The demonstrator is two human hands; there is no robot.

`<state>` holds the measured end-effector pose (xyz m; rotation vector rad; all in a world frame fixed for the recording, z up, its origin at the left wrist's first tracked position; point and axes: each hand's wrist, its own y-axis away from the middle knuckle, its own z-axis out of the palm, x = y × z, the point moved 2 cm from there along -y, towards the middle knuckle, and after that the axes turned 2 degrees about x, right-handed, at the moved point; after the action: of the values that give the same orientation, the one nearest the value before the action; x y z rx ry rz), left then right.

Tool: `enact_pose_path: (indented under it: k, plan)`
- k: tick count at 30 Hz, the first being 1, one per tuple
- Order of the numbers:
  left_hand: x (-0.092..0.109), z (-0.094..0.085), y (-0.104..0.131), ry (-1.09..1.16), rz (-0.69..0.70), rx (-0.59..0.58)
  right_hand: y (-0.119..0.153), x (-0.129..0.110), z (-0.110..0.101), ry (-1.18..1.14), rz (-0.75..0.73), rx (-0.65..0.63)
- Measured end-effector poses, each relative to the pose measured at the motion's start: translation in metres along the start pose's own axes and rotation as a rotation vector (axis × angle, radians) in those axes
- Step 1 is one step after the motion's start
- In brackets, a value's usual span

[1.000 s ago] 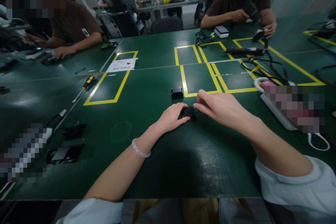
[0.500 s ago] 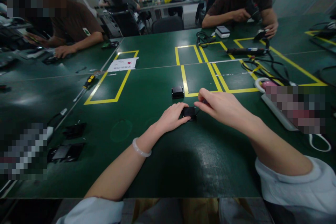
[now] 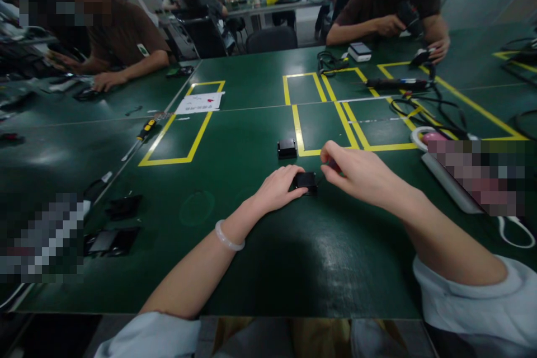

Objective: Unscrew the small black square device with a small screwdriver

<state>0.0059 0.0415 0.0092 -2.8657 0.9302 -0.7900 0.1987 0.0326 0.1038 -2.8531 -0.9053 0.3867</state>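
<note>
My left hand [image 3: 282, 187] grips a small black rectangular part [image 3: 306, 181] from its left side, thumb at the near edge and fingers over the far one. The part rests on the green table [image 3: 268, 268]. Just to its right, my right hand [image 3: 350, 168] is closed in a pinch. A thin dark piece seems to run from its fingertips toward the part, but it is too small to name. Behind my left hand stands a second black block [image 3: 287, 148] of similar size.
Left on the table lie black parts [image 3: 111, 241] and a yellow-black screwdriver [image 3: 146, 130]. A labelled paper [image 3: 200, 102] sits in a taped frame. At right are a soldering-iron-like tool [image 3: 398, 84], cables and a white roll [image 3: 419, 137]. Co-workers [image 3: 134, 39] sit across the table.
The whole view has shifted slightly to the right. Both hands keep their hold beside the black part; my right fingertips look slightly farther from it.
</note>
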Motion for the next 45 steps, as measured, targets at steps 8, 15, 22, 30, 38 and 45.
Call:
enact_pose_path:
  k: [8, 15, 22, 30, 38, 45]
  plan:
    - [-0.0001, 0.0002, 0.0008, -0.006, 0.001, 0.003, -0.0012, 0.0012, 0.0013, 0.008, -0.023, -0.038]
    - [0.0010, -0.0011, 0.0008, 0.016, -0.011, -0.006, 0.0009, 0.0059, -0.0025, -0.030, -0.017, -0.053]
    - [0.0005, 0.0001, -0.0004, 0.007, -0.006, -0.009, -0.0021, 0.0033, 0.0013, 0.029, 0.023, -0.027]
    - [0.0006, -0.0006, 0.0002, 0.010, 0.001, -0.007, -0.0001, 0.0051, 0.0003, -0.007, 0.028, -0.028]
    - [-0.0006, 0.0003, -0.0006, 0.004, -0.005, -0.005, -0.0016, 0.0037, 0.0018, 0.042, 0.063, -0.003]
    - [0.0006, -0.0007, -0.0004, 0.010, -0.012, -0.010, -0.0003, 0.0059, 0.0020, -0.016, 0.042, -0.020]
